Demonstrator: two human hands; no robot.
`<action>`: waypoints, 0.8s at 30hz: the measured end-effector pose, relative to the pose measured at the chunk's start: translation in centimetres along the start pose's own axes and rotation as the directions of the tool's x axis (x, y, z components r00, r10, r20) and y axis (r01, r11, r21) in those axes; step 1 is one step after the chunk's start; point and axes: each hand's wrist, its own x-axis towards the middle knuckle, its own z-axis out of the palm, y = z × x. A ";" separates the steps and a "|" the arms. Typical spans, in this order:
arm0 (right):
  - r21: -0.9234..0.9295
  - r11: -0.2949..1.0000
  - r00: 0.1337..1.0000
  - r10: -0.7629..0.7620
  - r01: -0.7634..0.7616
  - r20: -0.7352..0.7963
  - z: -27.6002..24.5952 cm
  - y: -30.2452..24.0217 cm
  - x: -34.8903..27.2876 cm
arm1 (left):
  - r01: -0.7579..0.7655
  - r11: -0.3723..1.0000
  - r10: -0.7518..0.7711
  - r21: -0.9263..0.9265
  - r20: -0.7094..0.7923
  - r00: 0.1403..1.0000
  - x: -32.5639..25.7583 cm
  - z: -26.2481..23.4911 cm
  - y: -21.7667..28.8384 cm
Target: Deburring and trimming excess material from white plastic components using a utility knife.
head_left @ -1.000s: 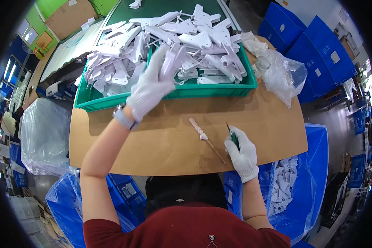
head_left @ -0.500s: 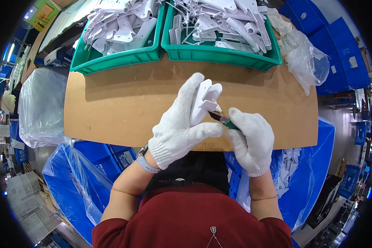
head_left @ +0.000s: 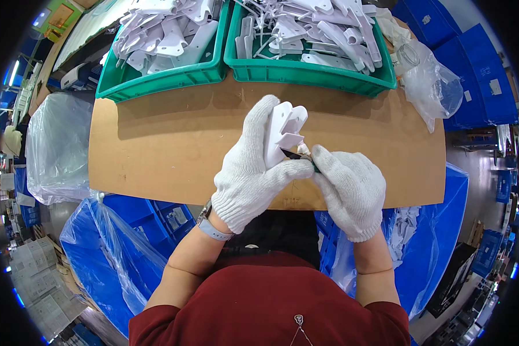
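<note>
Both hands wear white knit gloves. Over the middle of the table, my left hand [head_left: 251, 167] is closed round a white plastic part [head_left: 275, 135], which has a forked upper end with rounded tips and small holes. My right hand [head_left: 353, 190] grips a utility knife [head_left: 291, 154]. Its dark blade lies against the lower right of the plastic part, and only a bit of the green handle shows between the fingers. A small white scrap [head_left: 303, 149] sits at the cut, beside the blade. My left thumb reaches across near the knife handle.
Two green crates [head_left: 161, 86] full of white plastic parts [head_left: 176, 34] stand at the table's far edge. The tabletop [head_left: 173, 155] is brown board. A clear plastic bag [head_left: 432, 86] lies at the far right. Blue bins [head_left: 438, 230] with plastic liners flank me.
The knife blade has moved left and deeper along the white plastic part. My right hand has come slightly closer, covering more of the green handle. The plastic part has shifted a little away from me.
</note>
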 end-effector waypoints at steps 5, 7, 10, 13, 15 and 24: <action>-0.022 1.000 1.000 0.004 -0.004 -0.004 0.5 -0.7 0.2 | -0.012 0.981 0.000 -0.193 -0.058 0.998 0.1 0.2 -0.1; -0.035 0.999 1.000 -0.002 0.002 -0.015 0.7 -0.8 0.2 | 0.011 0.977 -0.024 -0.215 -0.058 0.998 0.0 0.2 0.2; -0.072 0.997 1.000 0.000 -0.003 -0.030 0.7 -1.3 0.2 | 0.059 0.950 -0.075 -0.307 -0.041 0.996 -0.1 0.5 0.8; -0.124 0.986 0.992 0.118 -0.111 0.052 0.4 -1.3 0.0 | 0.105 0.864 -0.127 -0.493 -0.012 0.992 0.1 0.1 0.3; -0.016 0.963 0.957 0.265 -0.269 -0.114 1.7 0.4 -1.9 | 0.216 0.707 -0.161 -0.673 0.145 0.976 0.4 -1.9 -1.0; -0.305 0.842 0.843 0.508 -0.444 0.176 4.8 2.3 -4.1 | -0.101 0.274 0.318 -0.956 -0.008 0.948 1.9 -2.1 -3.4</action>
